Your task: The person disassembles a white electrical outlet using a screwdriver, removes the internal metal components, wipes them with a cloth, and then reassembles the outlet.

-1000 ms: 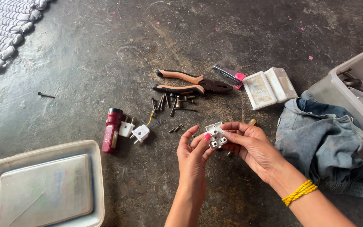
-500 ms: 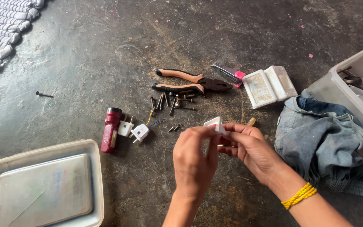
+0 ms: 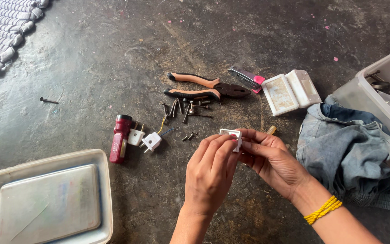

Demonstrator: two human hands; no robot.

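Both hands meet over a dark concrete floor, holding a small white plastic electrical part [image 3: 232, 134] between the fingertips. My left hand [image 3: 211, 174] covers its near side with the back of the hand toward the camera. My right hand [image 3: 271, 160], with a yellow band at the wrist, pinches the part from the right. Just beyond the hands lie orange-handled pliers [image 3: 206, 88], several loose screws [image 3: 183, 108] and two white plug pieces [image 3: 144, 139] next to a dark red torch [image 3: 119, 138].
A white open plastic box [image 3: 290, 91] and a pink-ended tool [image 3: 248, 77] lie beyond the pliers. Blue denim cloth [image 3: 353, 149] is bunched at the right beside a grey tub [image 3: 387, 90]. A lidded tray [image 3: 46, 199] sits at lower left; a lone nail [image 3: 48, 100] lies far left.
My left hand has turned over and closed onto the white part, hiding most of it. The part was face up in both hands a second ago. Nothing on the floor moved.
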